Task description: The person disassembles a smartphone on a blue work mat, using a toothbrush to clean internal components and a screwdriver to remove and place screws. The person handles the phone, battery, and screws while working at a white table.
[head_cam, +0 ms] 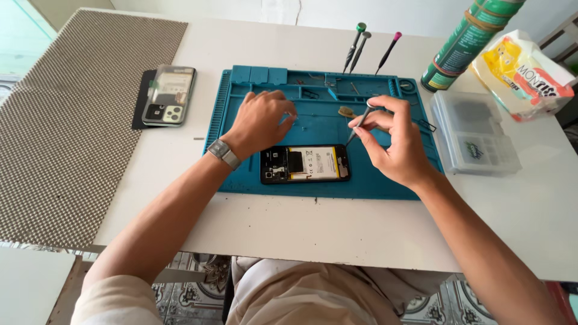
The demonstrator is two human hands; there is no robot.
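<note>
Beige trousers and two bare forearms fill the near edge of the view, above a patterned tile floor; beyond them an opened phone (304,164) lies flat on the near part of a blue repair mat (241,174), its back removed, showing a white-and-yellow battery in the middle and dark circuitry at its left end; the right hand (394,141) pinches a thin metal screwdriver (360,122) between thumb and fingers (380,103), its tip slanting down toward the phone's upper right corner; the left hand (260,122), with a grey wristwatch (224,154) on its wrist, rests curled on the mat just above the phone's left end, and whether its fingers grip anything I cannot tell; the mat sits on a white desk (337,232); a second phone (169,95) in a clear case lies to the left, near a woven grey mat (66,138); three screwdrivers (361,51) stand upright at the mat's far edge; a clear plastic parts box (475,133), a green spray can (466,39) and a yellow-and-white bag (522,75) lie to the right.
</note>
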